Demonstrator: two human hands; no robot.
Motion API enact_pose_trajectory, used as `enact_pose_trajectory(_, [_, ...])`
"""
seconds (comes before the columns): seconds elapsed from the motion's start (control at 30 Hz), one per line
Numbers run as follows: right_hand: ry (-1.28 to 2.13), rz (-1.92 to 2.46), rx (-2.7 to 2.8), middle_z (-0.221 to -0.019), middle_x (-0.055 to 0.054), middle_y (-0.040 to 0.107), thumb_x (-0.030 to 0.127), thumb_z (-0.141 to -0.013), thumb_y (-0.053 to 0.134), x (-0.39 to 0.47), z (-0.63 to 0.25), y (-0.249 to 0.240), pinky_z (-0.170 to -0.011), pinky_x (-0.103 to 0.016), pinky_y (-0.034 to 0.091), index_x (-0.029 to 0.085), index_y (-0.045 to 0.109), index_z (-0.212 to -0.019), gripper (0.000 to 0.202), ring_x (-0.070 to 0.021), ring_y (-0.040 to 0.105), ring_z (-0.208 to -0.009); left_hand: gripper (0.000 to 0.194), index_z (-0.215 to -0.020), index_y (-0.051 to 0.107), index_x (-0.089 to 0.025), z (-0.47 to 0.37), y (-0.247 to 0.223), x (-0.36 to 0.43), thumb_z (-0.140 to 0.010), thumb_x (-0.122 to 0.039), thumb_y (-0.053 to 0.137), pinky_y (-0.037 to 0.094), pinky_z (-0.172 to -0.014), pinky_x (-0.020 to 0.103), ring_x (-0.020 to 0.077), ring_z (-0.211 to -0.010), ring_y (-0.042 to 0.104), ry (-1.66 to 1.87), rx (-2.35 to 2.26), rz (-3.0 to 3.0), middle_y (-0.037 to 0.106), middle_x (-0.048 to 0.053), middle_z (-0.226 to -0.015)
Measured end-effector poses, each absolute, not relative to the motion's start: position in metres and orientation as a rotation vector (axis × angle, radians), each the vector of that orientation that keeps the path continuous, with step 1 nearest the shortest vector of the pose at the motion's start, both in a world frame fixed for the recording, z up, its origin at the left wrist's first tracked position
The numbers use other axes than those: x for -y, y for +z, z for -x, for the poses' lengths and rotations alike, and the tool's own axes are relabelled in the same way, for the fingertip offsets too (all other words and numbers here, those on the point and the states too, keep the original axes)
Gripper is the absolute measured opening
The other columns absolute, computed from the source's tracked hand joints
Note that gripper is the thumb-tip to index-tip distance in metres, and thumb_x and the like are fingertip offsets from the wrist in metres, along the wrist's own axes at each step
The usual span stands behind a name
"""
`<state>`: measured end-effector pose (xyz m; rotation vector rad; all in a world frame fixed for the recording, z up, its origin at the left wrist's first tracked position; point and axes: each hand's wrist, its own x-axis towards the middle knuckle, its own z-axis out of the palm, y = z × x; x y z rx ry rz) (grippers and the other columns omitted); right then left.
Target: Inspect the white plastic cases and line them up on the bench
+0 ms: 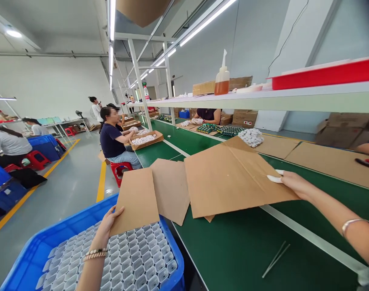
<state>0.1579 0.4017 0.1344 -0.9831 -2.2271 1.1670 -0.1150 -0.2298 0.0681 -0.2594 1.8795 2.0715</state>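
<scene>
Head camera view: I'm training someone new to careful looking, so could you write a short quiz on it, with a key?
1. True or false: the right hand wears white finger covers.
2. Multiple choice: what colour is the crate that holds rows of small clear containers?
A) red
B) blue
C) yellow
3. Fill in the blank: the right hand and the left hand each hold a flat piece of ____.

Key:
1. True
2. B
3. cardboard
</scene>
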Motion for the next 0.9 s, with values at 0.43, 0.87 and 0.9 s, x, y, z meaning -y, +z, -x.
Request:
enact_pose_trajectory(0.43, [1.308, 0.467, 2.777, -0.11, -0.011, 0.066, 0.027, -0.087, 0.064, -0.307, 0.03, 0.122, -0.084, -0.035, 0.053, 0.013, 0.064, -0.103, 0.021, -0.024, 0.064, -0.097, 0.049, -0.133, 0.049, -0.007, 0.084, 0.029, 0.212, -0.088, -0.024, 0.056, 0.061, -0.076, 0.045, 0.0329, -0.084, 0.072, 2.105, -1.433, 0.471, 0.074, 0.015, -0.093])
enact_pose_trajectory(0.87, [0.494, 0.649, 2.927, -0.124, -0.01, 0.055, 0.034, -0.094, 0.059, -0.255, 0.148, 0.083, -0.093, -0.047, 0.048, 0.016, 0.057, -0.12, 0.032, -0.0247, 0.056, -0.109, 0.07, -0.144, 0.04, -0.02, 0.085, 0.009, 0.193, -0.079, -0.026, 0.066, 0.052, -0.098, 0.043, 0.0332, -0.11, 0.063, 2.113, -1.523, 0.464, 0.07, 0.011, -0.114])
enact_pose_trajectory(0.9, [0.471, 0.661, 2.926, -0.125, -0.01, 0.054, 0.035, -0.094, 0.059, -0.256, 0.15, 0.08, -0.094, -0.047, 0.048, 0.016, 0.057, -0.121, 0.033, -0.0252, 0.055, -0.11, 0.068, -0.143, 0.042, -0.02, 0.087, 0.007, 0.19, -0.079, -0.027, 0.066, 0.054, -0.096, 0.042, 0.0332, -0.109, 0.063, 2.102, -1.531, 0.486, 0.07, 0.011, -0.114])
